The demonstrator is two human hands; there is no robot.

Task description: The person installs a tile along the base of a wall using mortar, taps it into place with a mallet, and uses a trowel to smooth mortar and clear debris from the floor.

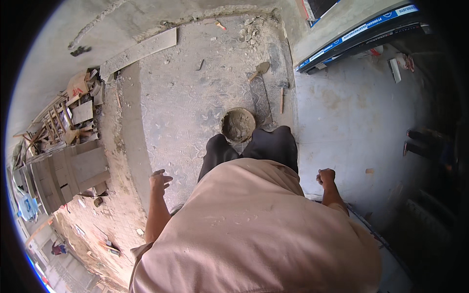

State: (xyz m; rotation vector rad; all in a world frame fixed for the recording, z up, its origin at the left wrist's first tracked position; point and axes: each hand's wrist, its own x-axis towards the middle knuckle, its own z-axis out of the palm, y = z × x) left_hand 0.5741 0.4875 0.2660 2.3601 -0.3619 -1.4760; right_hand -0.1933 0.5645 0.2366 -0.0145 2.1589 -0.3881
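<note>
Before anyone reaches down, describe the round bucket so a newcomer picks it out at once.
On the grey patterned floor, look just beyond the person's dark-clad knees. The bucket sits there, holding a grey-brown mix. Its round shape sets it apart from the trowel and the wooden-handled tool lying nearby.

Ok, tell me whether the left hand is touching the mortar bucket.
Apart: the head view plainly shows patterned floor and the left knee between the left hand and the mortar bucket.
</note>
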